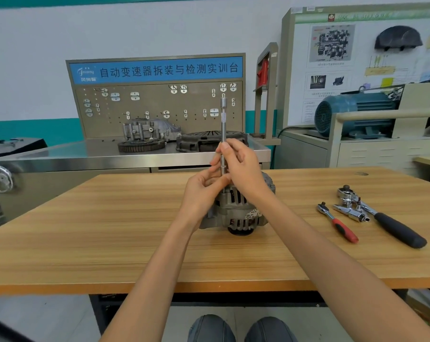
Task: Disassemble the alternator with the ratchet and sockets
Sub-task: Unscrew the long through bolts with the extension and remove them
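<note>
grey alternator [238, 208] on striped tan wood table [85, 230]; red-handled ratchet [338, 223], black-handled ratchet [386, 218].

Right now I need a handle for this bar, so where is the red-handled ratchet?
In the head view, the red-handled ratchet lies on the wooden table, right of the alternator, just left of the black-handled ratchet.

Both hands [224, 174] pinch an upright extension bar [223, 124] atop the alternator [236, 208].
</note>
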Motion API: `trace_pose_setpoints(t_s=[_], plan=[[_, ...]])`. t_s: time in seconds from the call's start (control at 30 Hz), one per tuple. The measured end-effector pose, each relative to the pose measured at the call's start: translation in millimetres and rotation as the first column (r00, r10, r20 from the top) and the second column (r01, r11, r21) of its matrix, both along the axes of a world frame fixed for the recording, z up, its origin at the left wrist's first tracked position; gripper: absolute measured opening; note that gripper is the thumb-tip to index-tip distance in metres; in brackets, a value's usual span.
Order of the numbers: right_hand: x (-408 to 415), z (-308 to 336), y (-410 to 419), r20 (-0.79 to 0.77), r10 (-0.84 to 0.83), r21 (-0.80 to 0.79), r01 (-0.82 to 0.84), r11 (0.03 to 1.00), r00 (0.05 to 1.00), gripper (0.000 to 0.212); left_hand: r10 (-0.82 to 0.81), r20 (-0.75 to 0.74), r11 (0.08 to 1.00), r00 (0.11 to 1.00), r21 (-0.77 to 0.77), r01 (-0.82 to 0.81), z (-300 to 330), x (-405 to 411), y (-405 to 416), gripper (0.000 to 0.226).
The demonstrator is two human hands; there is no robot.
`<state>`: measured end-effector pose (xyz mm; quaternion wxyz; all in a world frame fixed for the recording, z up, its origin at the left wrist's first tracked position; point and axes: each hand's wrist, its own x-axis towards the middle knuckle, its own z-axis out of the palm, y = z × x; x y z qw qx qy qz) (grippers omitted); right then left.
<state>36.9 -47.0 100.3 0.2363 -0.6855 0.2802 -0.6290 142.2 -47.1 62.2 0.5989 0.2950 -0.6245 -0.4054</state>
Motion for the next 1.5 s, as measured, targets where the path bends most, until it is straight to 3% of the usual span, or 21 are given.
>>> trace_pose_setpoints(t_s=[0.23, 0.47, 0.77, 0.9, 1.2, 1.37, 1.5], plan=[[1, -1, -1, 0.028, 0.046, 0.007, -0.046, 0.999, 0.999, 0.020, -0.069, 0.101, 0.997, 0.992, -0.011, 0.070, 0, 8, 2, 0.022], [11, -4, -1, 0.093, 0.009, -0.006, -0.008, 1.000, 0.996, 0.027, -0.044, -0.004, 0.999, 0.999, -0.009, 0.044, 0, 3, 3, 0.017], [15, -10, 0, 0.159, 0.044, 0.040, -0.051, 0.998, 0.986, 0.009, 0.112, -0.055, 0.993, 0.992, 0.034, -0.110, 1, -6, 5, 0.019], [15, -8, 1, 0.203, 0.040, 0.070, -0.056, 0.996, 0.978, 0.017, 0.193, -0.032, 0.981, 0.981, 0.025, -0.192, 2, -10, 4, 0.017], [14, -8, 0, 0.154, -0.007, 0.061, -0.003, 0.998, 0.988, 0.024, 0.026, 0.045, 1.000, 0.999, 0.012, -0.027, 2, 1, 7, 0.016], [15, -9, 0, 0.168, 0.031, 0.087, -0.047, 0.995, 0.985, 0.027, 0.174, 0.045, 0.984, 0.984, 0.038, -0.176, 5, -2, 7, 0.006], [15, -9, 1, 0.202, 0.055, 0.081, -0.073, 0.994, 0.978, 0.016, 0.203, 0.046, 0.978, 0.978, 0.036, -0.205, 7, -6, 6, 0.008]])
